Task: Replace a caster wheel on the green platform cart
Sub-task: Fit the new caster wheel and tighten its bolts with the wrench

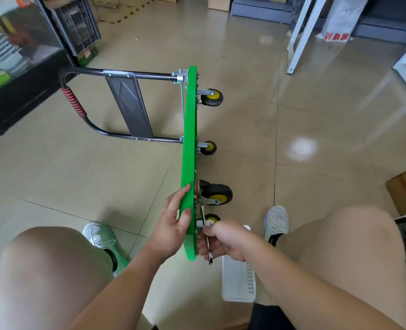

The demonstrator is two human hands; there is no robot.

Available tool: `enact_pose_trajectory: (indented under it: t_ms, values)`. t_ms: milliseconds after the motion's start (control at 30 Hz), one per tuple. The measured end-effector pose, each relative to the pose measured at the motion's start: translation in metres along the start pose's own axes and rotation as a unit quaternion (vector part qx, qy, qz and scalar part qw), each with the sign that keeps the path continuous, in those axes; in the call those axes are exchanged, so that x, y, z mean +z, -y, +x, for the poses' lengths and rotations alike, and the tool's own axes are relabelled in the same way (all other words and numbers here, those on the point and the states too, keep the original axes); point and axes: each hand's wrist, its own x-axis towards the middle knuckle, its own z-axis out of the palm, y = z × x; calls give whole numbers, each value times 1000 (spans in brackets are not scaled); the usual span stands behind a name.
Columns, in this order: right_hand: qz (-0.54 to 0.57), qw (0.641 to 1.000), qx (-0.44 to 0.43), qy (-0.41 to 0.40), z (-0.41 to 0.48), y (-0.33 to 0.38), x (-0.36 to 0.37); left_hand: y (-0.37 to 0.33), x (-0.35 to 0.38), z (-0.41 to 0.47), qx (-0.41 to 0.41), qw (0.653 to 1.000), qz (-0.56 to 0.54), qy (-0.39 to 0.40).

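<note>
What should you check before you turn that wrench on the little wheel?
1. The green cart stands on its edge, left hand pressed against it: ok.
2. The right hand grips the wrench: ok.
3. Wrench head seated on the bolt by the nearest caster: cannot tell, too small to see.
4. The white basket lies on the floor by the right hand for loose parts: ok.
5. A spare wheel ready: cannot tell, none in view.
</note>
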Motion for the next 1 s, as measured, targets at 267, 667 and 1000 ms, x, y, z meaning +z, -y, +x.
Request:
enact_pose_trajectory:
  t_ms: [267, 667, 1000]
  values:
    - [-96, 987, -85, -94, 25, -35, -6, 1, 1, 0, 1, 1000, 5, 6]
    - [-197, 959, -168, -117, 66, -52, -5, 7, 1, 1, 4, 1000, 13, 3]
    - [-213, 954, -197, -77, 74, -50, 0, 8, 1, 0, -6, 1000, 16, 9]
